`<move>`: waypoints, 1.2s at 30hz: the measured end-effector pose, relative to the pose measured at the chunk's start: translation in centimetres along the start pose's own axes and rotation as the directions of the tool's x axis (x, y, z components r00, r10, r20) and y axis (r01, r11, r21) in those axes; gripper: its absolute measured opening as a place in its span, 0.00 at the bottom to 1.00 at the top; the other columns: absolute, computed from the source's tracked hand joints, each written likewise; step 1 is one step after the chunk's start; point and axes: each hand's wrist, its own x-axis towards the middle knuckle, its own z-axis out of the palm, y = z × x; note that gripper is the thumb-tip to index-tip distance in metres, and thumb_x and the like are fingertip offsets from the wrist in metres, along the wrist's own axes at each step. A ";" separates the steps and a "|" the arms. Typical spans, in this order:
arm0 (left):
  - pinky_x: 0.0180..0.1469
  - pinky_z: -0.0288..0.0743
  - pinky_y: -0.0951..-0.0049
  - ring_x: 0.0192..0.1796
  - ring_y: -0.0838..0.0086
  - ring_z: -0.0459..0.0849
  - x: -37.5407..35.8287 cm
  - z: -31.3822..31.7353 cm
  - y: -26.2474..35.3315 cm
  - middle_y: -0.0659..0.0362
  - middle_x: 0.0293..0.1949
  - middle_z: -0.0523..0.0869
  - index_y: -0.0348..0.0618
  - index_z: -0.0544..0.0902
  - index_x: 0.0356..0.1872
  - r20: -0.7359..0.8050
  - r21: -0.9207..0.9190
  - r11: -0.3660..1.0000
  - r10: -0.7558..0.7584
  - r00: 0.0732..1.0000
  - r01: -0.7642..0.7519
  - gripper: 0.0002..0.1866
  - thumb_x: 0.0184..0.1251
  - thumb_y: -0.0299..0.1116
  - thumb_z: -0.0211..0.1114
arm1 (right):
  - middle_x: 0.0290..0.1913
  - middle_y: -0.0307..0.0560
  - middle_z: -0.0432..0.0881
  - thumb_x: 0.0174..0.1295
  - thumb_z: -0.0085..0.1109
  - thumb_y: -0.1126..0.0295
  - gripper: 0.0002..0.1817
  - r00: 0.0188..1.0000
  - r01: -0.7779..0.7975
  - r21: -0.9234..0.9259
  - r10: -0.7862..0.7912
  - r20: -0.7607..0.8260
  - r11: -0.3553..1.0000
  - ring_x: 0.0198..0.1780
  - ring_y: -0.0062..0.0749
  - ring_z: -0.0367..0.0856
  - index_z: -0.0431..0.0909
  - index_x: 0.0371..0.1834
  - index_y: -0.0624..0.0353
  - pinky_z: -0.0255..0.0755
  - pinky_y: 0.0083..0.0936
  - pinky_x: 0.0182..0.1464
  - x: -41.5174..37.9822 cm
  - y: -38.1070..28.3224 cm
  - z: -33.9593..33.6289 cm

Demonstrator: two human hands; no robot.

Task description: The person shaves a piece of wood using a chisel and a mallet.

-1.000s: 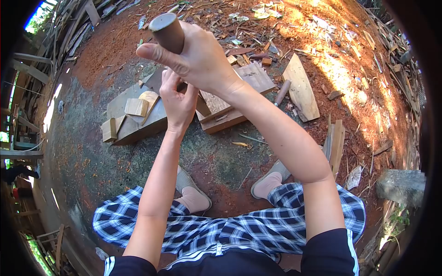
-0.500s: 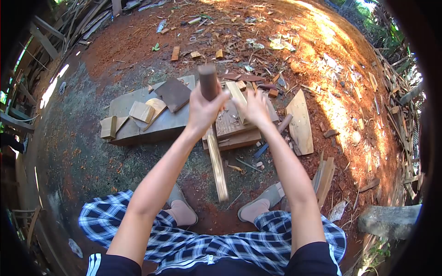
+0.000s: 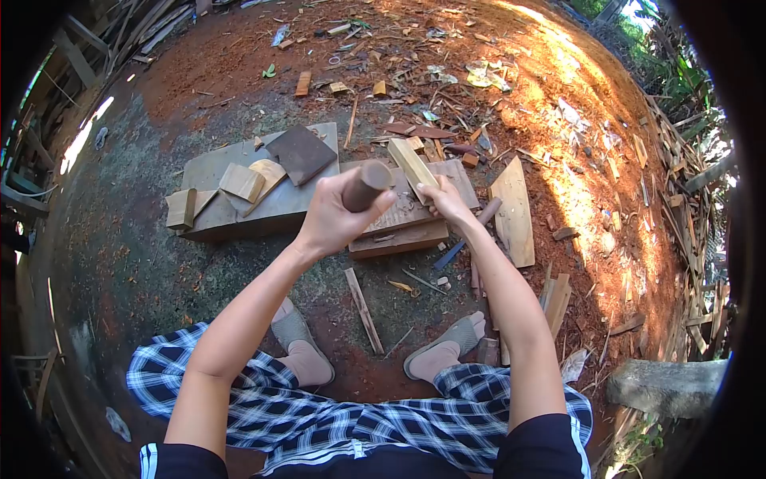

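Pale board point(image 3: 513, 211) on red dirt point(image 3: 586, 279). Litter point(image 3: 487, 77) beyond board; scrap wood pile point(image 3: 685, 199) well R of it; grey beam point(image 3: 670, 389) nearer wearer, R of board.

Left hand point(image 3: 329, 217) wrapped firmly round a dark cylindrical handle point(image 3: 369, 185), its blurred round end facing up to the camera! Right hand point(image 3: 447, 199) has the near end of a pale wooden block point(image 3: 410, 166), tilted over the brown wooden slab point(image 3: 399, 214). Away to the left, a long grey beam point(image 3: 215, 172) carries a dark square board point(image 3: 302, 155) and a pale offcut point(image 3: 242, 183). Out right, a tapered plank point(image 3: 513, 214) lies on reddish ground, and down between two sandalled feet, a narrow wood strip point(image 3: 365, 311).
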 end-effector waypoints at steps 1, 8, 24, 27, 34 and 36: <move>0.31 0.71 0.77 0.27 0.81 0.78 -0.2 -0.3 -0.2 0.65 0.26 0.84 0.38 0.84 0.35 -0.013 -0.001 1.000 0.001 1.000 -0.001 0.10 0.66 0.34 0.73 | 0.58 0.66 0.74 0.62 0.64 0.54 0.34 0.975 -0.179 0.212 0.145 0.165 0.961 0.50 0.51 0.83 0.68 0.62 0.70 0.76 0.48 0.56 -0.6 -0.5 -0.4; 0.35 0.76 0.73 0.31 0.81 0.81 -0.2 0.0 -1.2 0.56 0.29 0.87 0.37 0.84 0.39 0.088 0.124 0.992 -0.013 0.996 0.003 0.11 0.63 0.33 0.74 | 0.51 0.64 0.85 0.68 0.53 0.43 0.34 0.996 -0.082 -0.671 0.032 -0.087 0.737 0.57 0.62 0.83 0.67 0.64 0.60 0.74 0.55 0.59 -1.4 -3.6 0.4; 0.23 0.63 0.84 0.21 0.89 0.73 1.2 -1.9 0.0 0.68 0.24 0.79 0.36 0.83 0.39 -0.408 -0.030 0.998 0.043 0.912 -0.061 0.08 0.70 0.30 0.70 | 0.49 0.64 0.84 0.71 0.51 0.49 0.31 0.907 -0.032 -0.618 -0.237 -0.348 0.785 0.43 0.67 0.85 0.61 0.70 0.56 0.77 0.58 0.45 -3.1 0.0 -3.1; 0.23 0.62 0.83 0.20 0.88 0.72 1.2 -2.0 -0.5 0.67 0.22 0.79 0.36 0.83 0.38 -0.442 -0.011 0.998 0.053 0.896 -0.064 0.07 0.70 0.31 0.70 | 0.49 0.61 0.82 0.71 0.52 0.51 0.30 0.926 0.026 -0.742 -0.297 -0.235 0.670 0.48 0.61 0.83 0.62 0.70 0.55 0.76 0.53 0.49 -5.2 5.4 -4.4; 0.28 0.66 0.84 0.25 0.90 0.75 1.3 -0.7 -0.5 0.70 0.24 0.81 0.39 0.84 0.34 -0.489 -0.110 0.992 0.001 0.872 -0.063 0.07 0.68 0.31 0.72 | 0.56 0.45 0.75 0.59 0.59 0.68 0.24 0.470 0.829 -0.540 -0.707 0.528 0.147 0.59 0.37 0.73 0.75 0.61 0.51 0.68 0.35 0.60 -11.9 1.6 2.2; 0.26 0.66 0.84 0.24 0.90 0.75 1.3 -0.4 0.6 0.70 0.24 0.81 0.39 0.84 0.34 -0.466 -0.149 0.986 -0.005 0.885 -0.073 0.07 0.68 0.31 0.72 | 0.55 0.38 0.73 0.60 0.57 0.66 0.17 0.261 0.946 -0.323 -0.550 0.793 -0.017 0.62 0.33 0.71 0.77 0.54 0.47 0.68 0.33 0.60 -14.8 4.1 7.0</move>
